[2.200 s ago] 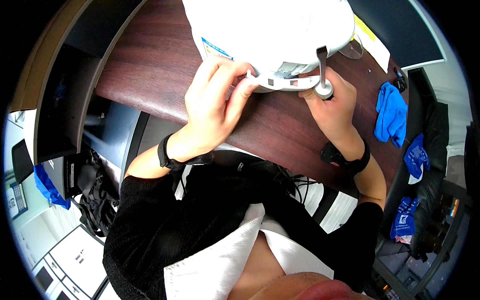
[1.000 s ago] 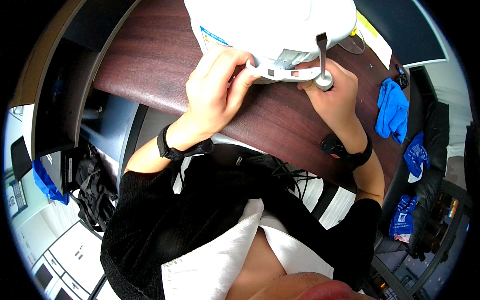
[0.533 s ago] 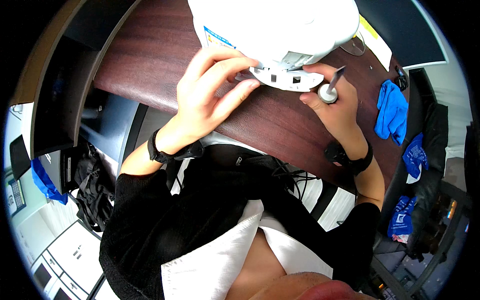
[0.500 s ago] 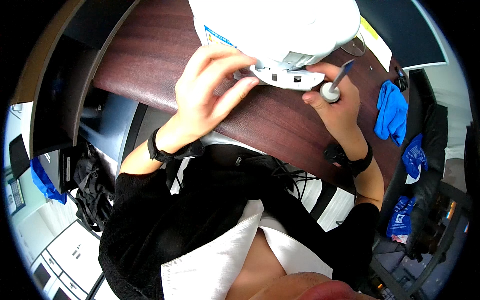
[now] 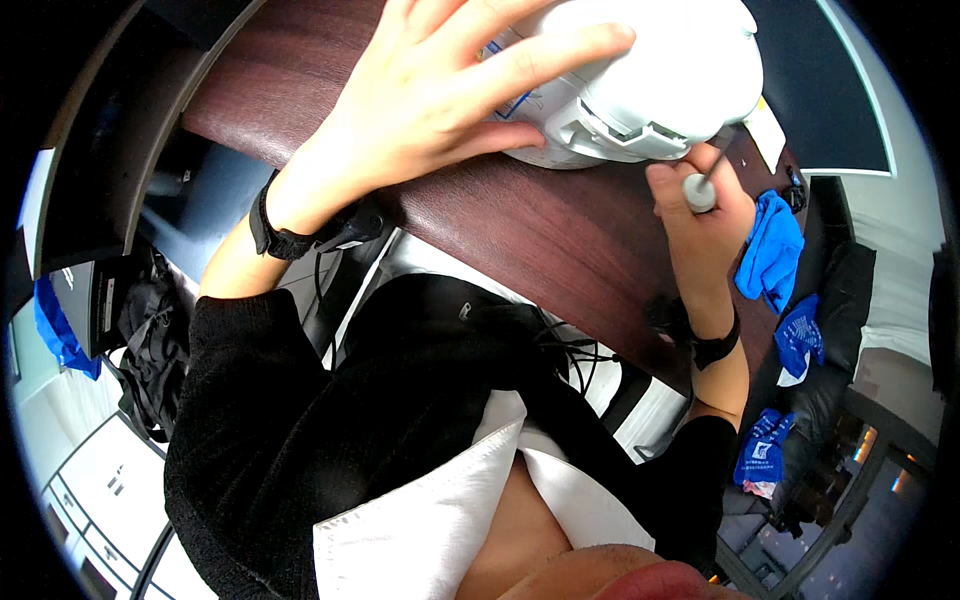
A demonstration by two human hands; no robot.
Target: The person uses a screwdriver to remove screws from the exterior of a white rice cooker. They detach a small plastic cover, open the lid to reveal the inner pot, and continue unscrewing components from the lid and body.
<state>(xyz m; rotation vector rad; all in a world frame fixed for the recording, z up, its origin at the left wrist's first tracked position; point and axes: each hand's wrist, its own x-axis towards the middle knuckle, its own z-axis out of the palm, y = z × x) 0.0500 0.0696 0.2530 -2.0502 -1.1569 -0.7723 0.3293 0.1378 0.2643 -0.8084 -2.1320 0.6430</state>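
Note:
A rounded white appliance (image 5: 680,60) stands on the far side of the dark red-brown desk, its exact kind unclear. A recessed, slotted white part (image 5: 610,135) shows on its near side. My left hand (image 5: 430,105) lies over the appliance's left side, fingers spread and thumb apart, holding nothing. At the appliance's near right edge, my right hand (image 5: 705,225) is closed round a screwdriver (image 5: 700,193) with a pale handle; its thin shaft points up and away. Whether the right fingertips touch the casing is hard to see.
The wood-grain desk (image 5: 530,230) curves toward me. On its right lie a blue cloth (image 5: 770,250) and a white sheet (image 5: 766,138). Blue packets (image 5: 800,335) rest on a black seat beyond. Dark shelving (image 5: 100,150) rises at the left, and cables (image 5: 575,350) hang below the desk.
My left hand has moved from the curved slotted piece up onto the appliance, fingers spreading. The appliance appears turned, and that piece no longer juts out between my hands. The right hand keeps the screwdriver.

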